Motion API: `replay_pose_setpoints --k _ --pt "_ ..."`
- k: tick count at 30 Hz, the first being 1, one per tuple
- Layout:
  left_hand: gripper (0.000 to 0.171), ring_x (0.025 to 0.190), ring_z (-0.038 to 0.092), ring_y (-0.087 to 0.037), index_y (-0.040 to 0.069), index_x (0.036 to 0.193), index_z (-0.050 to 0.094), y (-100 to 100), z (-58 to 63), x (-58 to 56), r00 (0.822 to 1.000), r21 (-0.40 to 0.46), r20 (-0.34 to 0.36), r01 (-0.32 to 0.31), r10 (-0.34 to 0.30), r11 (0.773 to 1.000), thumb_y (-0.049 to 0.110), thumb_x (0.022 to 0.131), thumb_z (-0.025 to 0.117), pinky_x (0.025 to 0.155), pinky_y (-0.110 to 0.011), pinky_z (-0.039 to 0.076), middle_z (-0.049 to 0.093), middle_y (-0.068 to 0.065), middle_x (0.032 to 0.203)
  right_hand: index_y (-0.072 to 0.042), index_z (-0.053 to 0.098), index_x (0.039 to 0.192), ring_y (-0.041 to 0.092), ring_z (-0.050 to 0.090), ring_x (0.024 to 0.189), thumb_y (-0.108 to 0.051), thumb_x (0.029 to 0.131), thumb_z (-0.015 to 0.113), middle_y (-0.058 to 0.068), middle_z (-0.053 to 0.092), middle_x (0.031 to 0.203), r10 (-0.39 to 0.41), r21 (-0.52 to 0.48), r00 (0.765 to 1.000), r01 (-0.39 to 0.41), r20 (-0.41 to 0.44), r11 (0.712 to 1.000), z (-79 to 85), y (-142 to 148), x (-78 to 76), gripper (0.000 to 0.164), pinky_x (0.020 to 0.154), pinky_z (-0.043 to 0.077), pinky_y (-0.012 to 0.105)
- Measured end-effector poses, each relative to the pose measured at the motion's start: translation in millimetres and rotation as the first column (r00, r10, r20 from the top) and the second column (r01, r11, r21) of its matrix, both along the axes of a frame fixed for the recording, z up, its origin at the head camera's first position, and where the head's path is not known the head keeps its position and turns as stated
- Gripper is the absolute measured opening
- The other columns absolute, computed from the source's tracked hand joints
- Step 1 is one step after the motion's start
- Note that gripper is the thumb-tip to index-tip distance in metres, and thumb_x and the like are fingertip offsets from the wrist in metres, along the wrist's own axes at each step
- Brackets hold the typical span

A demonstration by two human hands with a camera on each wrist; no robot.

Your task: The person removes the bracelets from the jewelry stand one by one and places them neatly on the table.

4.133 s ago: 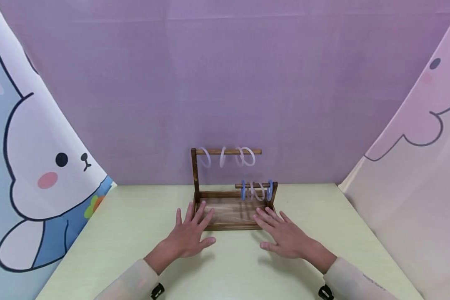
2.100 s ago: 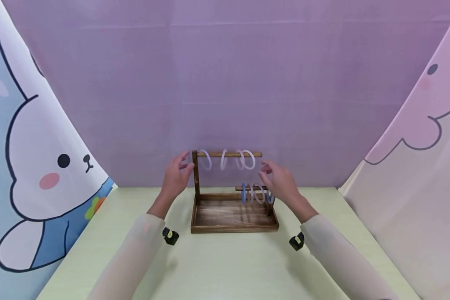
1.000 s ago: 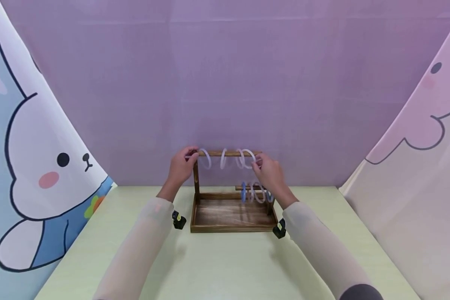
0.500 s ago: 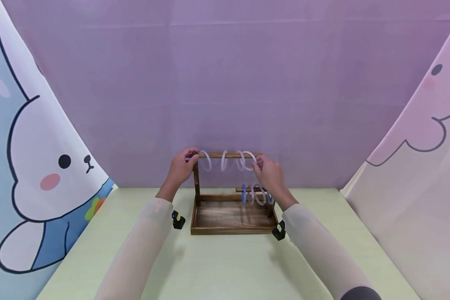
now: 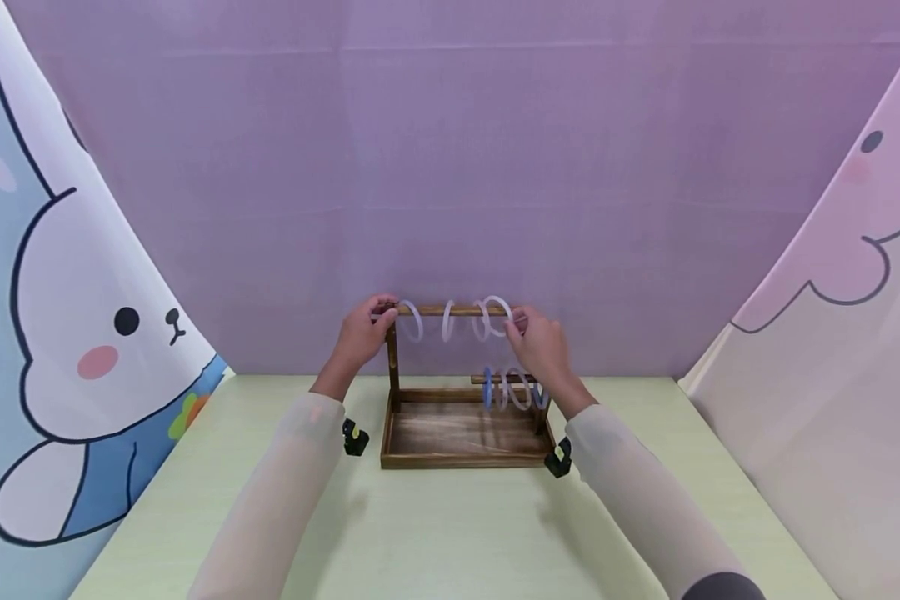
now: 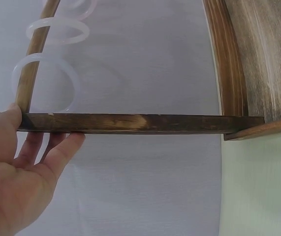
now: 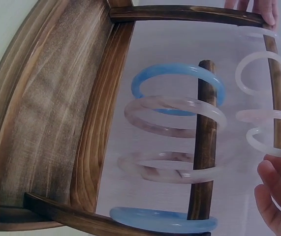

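A dark wooden bangle stand (image 5: pixel 393 367) stands on the table, with two bars above a shallow tray. My left hand (image 5: pixel 360 337) holds the top corner of its tall left post; the left wrist view shows the thumb at the corner and fingers along the post's outer side (image 6: pixel 81 124). At the free right end of the upper bar, my right hand (image 5: pixel 543 346) pinches a white bangle (image 7: pixel 251 142), which still encircles the bar. Further left on that bar hang several pale bangles (image 5: pixel 446 322). Blue and mottled bangles (image 7: pixel 172 105) hang on the lower bar, below my right hand.
The tray's front rim (image 5: pixel 465 461) faces me on the pale table (image 5: pixel 450 533). A purple cloth (image 5: pixel 450 167) hangs close behind the stand. Printed cartoon cloths (image 5: pixel 67 317) slope at both sides. Black wrist devices (image 5: pixel 356 437) hang under my sleeves.
Both hands rose from beside the tray to the upper bar. The left took hold of the post's top, the right took the end bangle. Over the last half second that bangle rose slightly.
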State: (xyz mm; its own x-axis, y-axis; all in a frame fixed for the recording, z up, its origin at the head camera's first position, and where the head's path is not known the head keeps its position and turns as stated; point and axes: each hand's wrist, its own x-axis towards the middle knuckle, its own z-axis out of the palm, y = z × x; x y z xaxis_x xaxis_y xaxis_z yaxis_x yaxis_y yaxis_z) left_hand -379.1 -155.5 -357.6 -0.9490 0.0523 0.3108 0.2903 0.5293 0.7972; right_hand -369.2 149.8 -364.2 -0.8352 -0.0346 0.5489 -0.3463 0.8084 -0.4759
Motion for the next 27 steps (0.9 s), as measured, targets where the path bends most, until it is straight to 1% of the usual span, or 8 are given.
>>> replay_pose_setpoints --k 3,7,10,16,20,27 --pt "0.031 0.118 0.063 -0.034 0.012 0.134 0.059 0 0.4 -1.2 1.0 0.004 0.011 0.003 -0.003 1.0 0.028 0.108 0.052 0.088 -0.046 0.061 0.061 -0.016 0.13 -0.004 0.07 0.108 0.028 0.076 0.083 -0.024 0.098 0.068 0.013 0.079 0.1 0.001 -0.019 1.0 -0.001 -0.012 1.0 2.7 0 -0.6 0.022 0.072 0.059 0.042" --pt "0.032 0.119 0.063 -0.035 0.012 0.135 0.059 -1 0.3 -0.6 1.0 -0.001 0.004 0.008 -0.008 1.0 0.028 0.108 0.052 0.087 -0.046 0.061 0.061 -0.016 0.131 -0.004 0.07 0.106 0.029 0.076 0.085 -0.025 0.098 0.067 0.014 0.079 0.101 0.003 -0.027 1.0 -0.004 -0.017 1.0 3.9 1 -0.3 0.023 0.075 0.06 0.043" --pt "0.032 0.118 0.063 -0.035 0.012 0.135 0.059 -2 -0.3 0.0 1.0 -0.003 -0.006 0.012 -0.012 1.0 0.027 0.108 0.052 0.087 -0.046 0.061 0.062 -0.017 0.13 -0.004 0.07 0.106 0.029 0.077 0.085 -0.027 0.099 0.066 0.014 0.079 0.101 0.004 -0.027 1.0 -0.004 -0.016 1.0 3.8 1 0.7 0.025 0.074 0.06 0.042" --pt "0.031 0.114 0.063 -0.033 0.013 0.133 0.059 0 -1.1 -0.1 1.0 0.014 0.003 0.015 -0.015 1.0 0.028 0.108 0.052 0.087 -0.046 0.061 0.061 -0.015 0.128 -0.003 0.07 0.107 0.029 0.076 0.086 -0.024 0.098 0.068 0.015 0.078 0.102 0.007 -0.05 1.0 -0.007 0.002 0.999 2.6 4 0.4 0.023 0.072 0.061 0.041" --pt "0.03 0.113 0.063 -0.033 0.013 0.133 0.059 1 -0.9 -0.4 1.0 0.016 0.002 0.013 -0.013 1.0 0.028 0.108 0.052 0.087 -0.046 0.061 0.061 -0.015 0.127 -0.004 0.069 0.107 0.029 0.077 0.088 -0.024 0.098 0.068 0.015 0.078 0.103 -0.005 -0.051 1.0 0.006 0.018 0.999 1.5 7 0.1 0.022 0.073 0.062 0.041" --pt "0.031 0.112 0.064 -0.032 0.014 0.133 0.059 2 -0.7 0.0 1.0 0.016 0.005 0.011 -0.011 1.0 0.03 0.108 0.052 0.086 -0.046 0.061 0.061 -0.015 0.127 -0.004 0.068 0.105 0.03 0.077 0.086 -0.024 0.098 0.068 0.016 0.078 0.102 -0.02 -0.052 1.0 0.021 0.018 0.998 1.9 15 1.6 0.021 0.07 0.061 0.042"
